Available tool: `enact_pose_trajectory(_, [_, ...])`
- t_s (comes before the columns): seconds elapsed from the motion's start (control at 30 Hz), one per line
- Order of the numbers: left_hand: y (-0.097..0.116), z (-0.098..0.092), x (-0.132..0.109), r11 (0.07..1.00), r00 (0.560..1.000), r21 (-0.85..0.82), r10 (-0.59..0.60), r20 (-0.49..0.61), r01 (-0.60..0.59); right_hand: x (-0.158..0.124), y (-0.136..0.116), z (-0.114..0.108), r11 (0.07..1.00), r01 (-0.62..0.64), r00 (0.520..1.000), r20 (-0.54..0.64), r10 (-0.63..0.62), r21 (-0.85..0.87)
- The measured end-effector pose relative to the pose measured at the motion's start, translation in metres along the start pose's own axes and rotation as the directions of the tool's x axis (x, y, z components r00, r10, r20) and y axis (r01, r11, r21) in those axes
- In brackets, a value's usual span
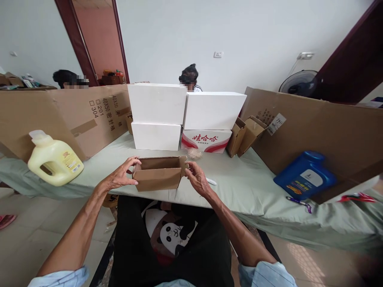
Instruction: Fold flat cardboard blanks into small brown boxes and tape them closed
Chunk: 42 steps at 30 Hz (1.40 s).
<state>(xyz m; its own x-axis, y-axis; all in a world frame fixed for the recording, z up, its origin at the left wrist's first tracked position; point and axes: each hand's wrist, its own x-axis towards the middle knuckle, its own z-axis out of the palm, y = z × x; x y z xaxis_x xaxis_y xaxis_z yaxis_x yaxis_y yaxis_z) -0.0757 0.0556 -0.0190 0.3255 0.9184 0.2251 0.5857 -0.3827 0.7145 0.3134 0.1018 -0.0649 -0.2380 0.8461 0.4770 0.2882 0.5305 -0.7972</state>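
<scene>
- Small cardboard box (158, 173) sits at the near edge of the table (239, 187), between both hands and directly in front of the person.
- Box state: walls are up and squared and the top is open. Nothing shows inside, though only the far inner wall is visible.
- Judged progress: the body is erected and the top is not closed. I can't tell whether the bottom is locked, since it is hidden.
- Left hand (121, 175) grips the box's left end, fingers curled over the top rim and thumb on the front face.
- Right hand (197, 179) is closed on the right end, fingertips pinching the side flap edge.
- A small white object (211, 181) lies on the cloth just beside the right hand. It is too small to identify.
- Behind the box are a tuft of pale filler (194, 153), stacked white foam boxes (157, 103) and a red-and-white printed carton (206, 140).
- Two more small open cartons (245, 133) lean against the right cardboard partition (323, 127).
- A yellow detergent jug (55, 159) stands at the left by the left cardboard partition (74, 115), and a blue jug (305, 175) lies on its side at the right. Both are well apart from the hands.
- Obstructions: none near the box, and the cloth around it is bare apart from the white object.
- Two other people sit behind the partitions, and their hands are not visible.
</scene>
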Motion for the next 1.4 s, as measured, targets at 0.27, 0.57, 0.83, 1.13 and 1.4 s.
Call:
enact_pose_trajectory(0.27, [0.011, 0.018, -0.01, 0.993, 0.993, 0.069, 0.097, -0.064, -0.093, -0.016, -0.003, -0.02, 0.998, -0.055, 0.998, -0.03, 0.055, 0.013])
enact_pose_trajectory(0.57, [0.014, 0.045, -0.003, 0.994, 0.981, -0.011, 0.103, -0.163, -0.107, -0.021, 0.002, -0.033, 0.995, -0.102, 0.992, -0.071, 0.101, -0.005])
enact_pose_trajectory(0.83, [0.009, 0.046, -0.005, 0.989, 0.986, 0.008, 0.146, -0.085, -0.145, -0.01, 0.008, -0.037, 0.995, -0.098, 0.995, 0.008, 0.098, -0.03])
enact_pose_trajectory(1.13, [0.012, 0.049, -0.005, 0.99, 0.989, 0.048, 0.136, -0.052, -0.133, -0.012, 0.035, -0.033, 0.991, -0.13, 0.962, 0.248, 0.118, 0.034])
enact_pose_trajectory(1.4, [0.021, 0.048, -0.02, 0.996, 0.993, -0.072, 0.034, -0.113, -0.043, -0.026, 0.053, -0.012, 0.961, -0.262, 0.9, 0.382, 0.211, 0.085])
